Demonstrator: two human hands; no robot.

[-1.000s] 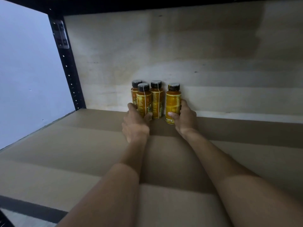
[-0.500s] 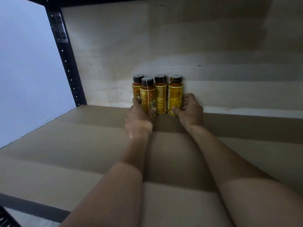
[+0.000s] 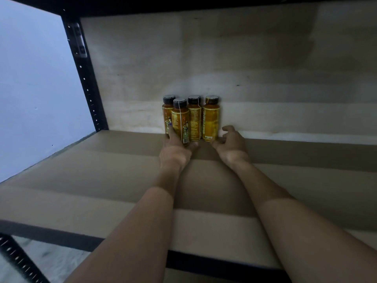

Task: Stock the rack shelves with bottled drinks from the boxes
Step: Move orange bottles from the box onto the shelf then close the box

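Four small bottles (image 3: pixel 194 119) stand upright at the back of our shelf (image 3: pixel 102 180), packed close against the back panel (image 3: pixel 244 68).

Our left hand (image 3: pixel 175 150) holds the front bottle (image 3: pixel 179 121) low down, fingers (image 3: pixel 170 132) and thumb curled round its base. Our right hand (image 3: pixel 231 146) lies just beside the end bottle (image 3: pixel 211 121), fingers loosely curled and holding nothing, though in this dim light we cannot tell whether the thumb touches it. We judge the bottles stiff, fairly light and smooth-labelled, so perhaps slippery. Being tall and narrow they would tip easily, so we would take each round the body, not the cap.
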